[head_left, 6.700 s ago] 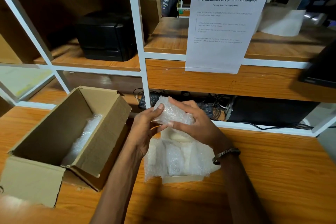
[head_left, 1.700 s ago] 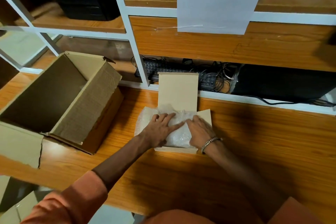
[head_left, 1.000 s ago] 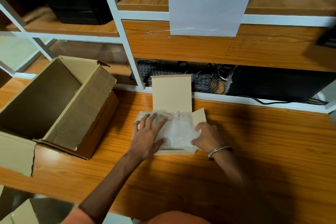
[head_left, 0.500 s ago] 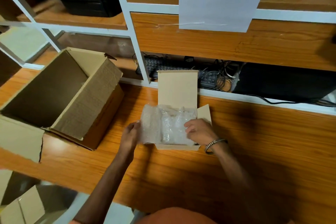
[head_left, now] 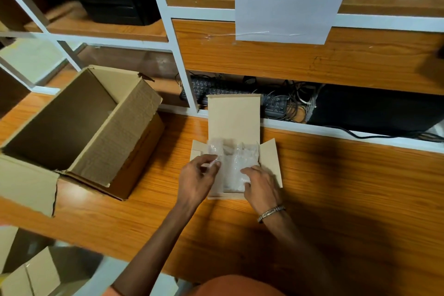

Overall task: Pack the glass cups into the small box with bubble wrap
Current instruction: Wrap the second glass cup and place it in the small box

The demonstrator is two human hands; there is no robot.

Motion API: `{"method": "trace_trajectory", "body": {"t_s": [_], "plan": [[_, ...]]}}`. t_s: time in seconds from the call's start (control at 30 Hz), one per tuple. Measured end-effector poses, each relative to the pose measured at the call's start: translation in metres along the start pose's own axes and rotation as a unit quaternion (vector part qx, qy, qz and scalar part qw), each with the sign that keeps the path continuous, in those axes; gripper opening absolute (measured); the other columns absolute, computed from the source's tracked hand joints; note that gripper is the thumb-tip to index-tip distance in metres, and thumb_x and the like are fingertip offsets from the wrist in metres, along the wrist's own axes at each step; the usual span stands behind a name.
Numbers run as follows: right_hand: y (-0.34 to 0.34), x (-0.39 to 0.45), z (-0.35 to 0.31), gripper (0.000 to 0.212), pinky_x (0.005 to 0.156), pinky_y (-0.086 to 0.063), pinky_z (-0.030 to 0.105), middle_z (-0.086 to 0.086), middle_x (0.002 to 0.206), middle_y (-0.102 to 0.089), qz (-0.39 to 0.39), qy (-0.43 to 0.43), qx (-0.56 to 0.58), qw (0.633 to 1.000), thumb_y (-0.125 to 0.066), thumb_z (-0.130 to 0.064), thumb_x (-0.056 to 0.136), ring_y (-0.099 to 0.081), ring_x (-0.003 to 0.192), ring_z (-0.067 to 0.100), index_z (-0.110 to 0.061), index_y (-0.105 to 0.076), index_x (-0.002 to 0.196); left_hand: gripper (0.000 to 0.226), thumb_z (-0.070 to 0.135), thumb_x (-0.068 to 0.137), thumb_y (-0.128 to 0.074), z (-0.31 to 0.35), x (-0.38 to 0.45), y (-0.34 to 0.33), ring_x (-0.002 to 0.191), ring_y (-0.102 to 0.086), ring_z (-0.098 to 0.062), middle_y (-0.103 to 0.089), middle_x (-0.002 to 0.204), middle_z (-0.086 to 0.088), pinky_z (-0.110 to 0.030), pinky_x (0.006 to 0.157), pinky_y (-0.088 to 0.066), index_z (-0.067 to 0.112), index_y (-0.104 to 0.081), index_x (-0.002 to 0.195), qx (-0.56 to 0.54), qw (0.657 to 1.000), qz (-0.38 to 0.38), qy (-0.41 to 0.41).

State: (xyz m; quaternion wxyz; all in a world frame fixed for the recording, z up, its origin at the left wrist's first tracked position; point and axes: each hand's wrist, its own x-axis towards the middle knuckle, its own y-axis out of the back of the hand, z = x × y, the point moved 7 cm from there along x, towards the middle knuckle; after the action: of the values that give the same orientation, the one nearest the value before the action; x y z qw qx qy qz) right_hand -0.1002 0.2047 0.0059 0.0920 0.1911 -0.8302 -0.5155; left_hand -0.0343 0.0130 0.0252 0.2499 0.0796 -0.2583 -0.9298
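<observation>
The small cardboard box (head_left: 234,118) lies open on the wooden table (head_left: 336,187), its lid standing up at the back and side flaps spread. Clear bubble wrap (head_left: 236,163) fills its inside; whatever is under the wrap, including the glass cups, is hidden. My left hand (head_left: 195,179) pinches the left edge of the bubble wrap over the box's left side. My right hand (head_left: 260,185) rests on the wrap at the box's front right corner with its fingers bent down onto it.
A large open cardboard box (head_left: 81,127) stands at the left. Behind the small box, under the shelf, lie a keyboard (head_left: 216,87) and tangled cables (head_left: 293,103). A paper sheet (head_left: 286,2) hangs from the shelf. More cardboard (head_left: 31,276) sits below the table edge.
Both hands pressed the wrap flat into the small box, then my left hand pulled the loose left edge out and now folds it back over the box. The camera view shifted slightly.
</observation>
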Motion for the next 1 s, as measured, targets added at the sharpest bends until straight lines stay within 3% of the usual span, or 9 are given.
{"method": "trace_trajectory", "body": {"t_s": [0.23,0.37,0.47,0.53,0.6,0.67,0.77,0.9,1.0], "plan": [[0.011,-0.004,0.007,0.034,0.099,-0.055,0.037,0.005,0.122,-0.075,-0.041,-0.015,0.036,0.998,-0.069,-0.014,0.096,-0.067,0.118,0.026,-0.025,-0.068,0.129,0.053,0.051,0.113,-0.041,0.022,-0.013,-0.071,0.091,-0.068,-0.010,-0.073,0.100,0.006,-0.027,0.080,-0.049,0.034,-0.036,0.163,0.073,0.963,-0.255,-0.039],[0.024,-0.004,0.014,0.032,0.091,-0.061,0.034,-0.001,0.122,-0.073,-0.022,-0.041,0.102,0.994,-0.062,-0.008,0.098,-0.069,0.112,0.018,-0.025,-0.068,0.125,0.065,0.022,0.104,-0.044,0.027,-0.014,-0.066,0.070,-0.056,-0.016,-0.049,0.074,0.015,-0.036,0.066,-0.047,0.020,-0.028,0.166,0.116,0.948,-0.251,-0.159],[0.052,-0.001,0.002,0.026,0.080,-0.064,0.031,-0.004,0.116,-0.074,0.077,-0.017,0.120,0.990,-0.065,-0.008,0.098,-0.071,0.096,0.014,-0.026,-0.071,0.117,0.082,0.010,0.093,-0.046,0.034,-0.011,-0.061,0.120,-0.066,-0.027,-0.054,0.078,0.016,-0.041,0.089,-0.058,0.011,-0.014,0.168,0.092,0.941,-0.281,-0.168],[0.061,0.005,-0.009,0.027,0.094,-0.060,0.031,-0.006,0.126,-0.072,0.084,0.035,0.097,0.991,-0.070,-0.013,0.097,-0.069,0.112,0.015,-0.029,-0.072,0.118,0.092,0.004,0.088,-0.050,0.033,-0.006,-0.058,0.131,-0.062,-0.017,-0.072,0.110,-0.003,-0.037,0.091,-0.060,0.025,-0.007,0.167,0.085,0.943,-0.290,-0.138],[0.057,0.014,-0.020,0.032,0.108,-0.048,0.030,-0.012,0.146,-0.061,0.028,0.095,0.054,0.994,-0.070,-0.022,0.099,-0.057,0.134,0.012,-0.035,-0.069,0.128,0.096,-0.005,0.087,-0.059,0.034,0.001,-0.054,0.091,-0.072,-0.007,-0.066,0.140,-0.009,-0.033,0.069,-0.060,0.032,-0.013,0.162,0.104,0.947,-0.270,-0.139],[0.047,0.023,-0.030,0.038,0.116,-0.042,0.032,-0.015,0.160,-0.047,-0.031,0.139,0.027,0.989,-0.066,-0.031,0.102,-0.043,0.147,0.009,-0.040,-0.062,0.139,0.090,-0.007,0.090,-0.067,0.032,0.006,-0.053,0.068,-0.069,-0.012,-0.066,0.138,-0.003,-0.042,0.062,-0.061,0.033,-0.020,0.156,0.113,0.953,-0.235,-0.154],[0.038,0.033,-0.030,0.037,0.108,-0.050,0.036,-0.011,0.152,-0.056,-0.073,0.153,0.004,0.985,-0.056,-0.041,0.106,-0.050,0.142,0.013,-0.039,-0.060,0.143,0.072,0.005,0.097,-0.071,0.032,0.010,-0.045,0.080,-0.075,-0.011,-0.065,0.131,0.003,-0.043,0.072,-0.065,0.037,-0.029,0.145,0.102,0.969,-0.187,-0.126],[0.036,0.035,-0.013,0.037,0.086,-0.055,0.040,0.000,0.097,-0.067,-0.098,0.122,-0.089,0.984,-0.044,-0.053,0.108,-0.068,0.100,0.023,-0.029,-0.072,0.102,0.049,0.016,0.106,-0.063,0.027,0.019,-0.026,0.071,-0.079,-0.022,-0.068,0.119,0.001,-0.048,0.066,-0.066,0.028,-0.033,0.141,-0.022,0.985,-0.172,-0.017],[0.030,0.033,-0.008,0.037,0.103,-0.051,0.043,0.004,0.111,-0.074,-0.105,0.136,-0.135,0.976,-0.055,-0.057,0.102,-0.066,0.121,0.025,-0.026,-0.077,0.105,0.035,0.022,0.105,-0.064,0.030,0.026,-0.011,0.073,-0.076,-0.012,-0.075,0.108,0.009,-0.040,0.061,-0.063,0.031,-0.050,0.136,0.123,0.978,-0.130,-0.108]]}}
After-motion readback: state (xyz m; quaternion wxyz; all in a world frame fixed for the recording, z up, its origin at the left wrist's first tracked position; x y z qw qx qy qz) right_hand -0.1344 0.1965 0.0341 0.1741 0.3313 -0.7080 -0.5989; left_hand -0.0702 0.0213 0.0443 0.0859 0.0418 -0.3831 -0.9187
